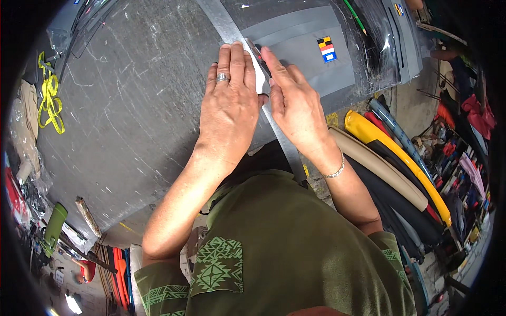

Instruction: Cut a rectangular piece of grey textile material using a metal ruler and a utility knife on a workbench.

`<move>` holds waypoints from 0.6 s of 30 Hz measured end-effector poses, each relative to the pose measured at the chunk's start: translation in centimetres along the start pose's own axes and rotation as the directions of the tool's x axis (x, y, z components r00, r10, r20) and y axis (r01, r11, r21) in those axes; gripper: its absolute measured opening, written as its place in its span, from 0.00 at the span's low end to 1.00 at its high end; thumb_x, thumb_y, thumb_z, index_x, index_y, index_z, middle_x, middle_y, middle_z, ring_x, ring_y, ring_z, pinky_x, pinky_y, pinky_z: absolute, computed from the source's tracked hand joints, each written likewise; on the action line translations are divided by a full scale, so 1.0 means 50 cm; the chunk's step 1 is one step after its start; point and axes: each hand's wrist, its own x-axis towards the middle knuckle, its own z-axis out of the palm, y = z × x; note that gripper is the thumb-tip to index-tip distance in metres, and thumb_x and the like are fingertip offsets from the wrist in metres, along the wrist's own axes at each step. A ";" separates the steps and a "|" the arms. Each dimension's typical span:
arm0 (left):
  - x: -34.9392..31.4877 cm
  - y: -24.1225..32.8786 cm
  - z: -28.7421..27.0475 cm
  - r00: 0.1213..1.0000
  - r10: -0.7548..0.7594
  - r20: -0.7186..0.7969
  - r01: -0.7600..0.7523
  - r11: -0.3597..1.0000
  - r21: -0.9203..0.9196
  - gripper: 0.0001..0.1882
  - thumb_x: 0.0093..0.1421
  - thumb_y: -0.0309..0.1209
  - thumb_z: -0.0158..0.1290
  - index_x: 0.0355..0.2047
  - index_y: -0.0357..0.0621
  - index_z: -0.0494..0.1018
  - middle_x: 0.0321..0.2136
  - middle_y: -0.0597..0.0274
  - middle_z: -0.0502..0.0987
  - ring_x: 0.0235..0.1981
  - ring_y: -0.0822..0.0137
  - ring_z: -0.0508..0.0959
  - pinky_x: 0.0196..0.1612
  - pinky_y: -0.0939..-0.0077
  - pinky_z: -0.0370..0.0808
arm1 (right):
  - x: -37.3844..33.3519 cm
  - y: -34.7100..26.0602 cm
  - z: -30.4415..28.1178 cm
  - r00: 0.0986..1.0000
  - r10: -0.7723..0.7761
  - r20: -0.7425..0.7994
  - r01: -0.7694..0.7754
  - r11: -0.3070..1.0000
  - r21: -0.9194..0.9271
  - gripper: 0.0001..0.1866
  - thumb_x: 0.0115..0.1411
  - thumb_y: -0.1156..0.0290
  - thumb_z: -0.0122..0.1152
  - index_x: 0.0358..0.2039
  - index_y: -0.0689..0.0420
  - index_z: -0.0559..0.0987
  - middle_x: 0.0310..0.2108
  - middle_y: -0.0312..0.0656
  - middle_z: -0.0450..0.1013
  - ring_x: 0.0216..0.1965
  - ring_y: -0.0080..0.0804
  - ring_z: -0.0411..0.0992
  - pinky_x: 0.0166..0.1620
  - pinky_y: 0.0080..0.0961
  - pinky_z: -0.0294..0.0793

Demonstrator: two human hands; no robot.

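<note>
My left hand point(230, 105) lies flat with its fingers stretched out, pressing on a long metal straightedge point(221, 23) and the edge of a small white piece point(260, 79). The straightedge runs slantwise across the grey worktable point(132, 100) to its near edge. Just right of it, my right hand point(295, 102) is closed around a small dark tool point(255, 51) with a red spot; my fingers cover most of it, so its kind is unclear. Beyond my right hand lies a flat grey sheet point(295, 42) with a small patch of coloured flags point(327, 49).
A yellow measuring tape point(49, 97) lies crumpled on the table's left side. Clear plastic point(387, 47) and a green pencil point(354, 17) are at the far right. Rolls of material, one yellow point(392, 155) and one beige point(379, 166), lean beside the table at right.
</note>
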 end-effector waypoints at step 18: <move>-0.001 -0.001 0.004 1.000 -0.003 -0.004 0.003 1.000 0.003 0.40 0.66 0.46 0.57 0.68 0.28 0.59 0.69 0.44 0.59 0.73 0.49 0.58 0.72 0.56 0.62 | 0.006 -0.013 -0.012 0.999 -0.020 0.042 0.022 0.999 -0.038 0.33 0.64 0.83 0.52 0.70 0.49 0.66 0.46 0.51 0.75 0.40 0.52 0.79 0.44 0.44 0.82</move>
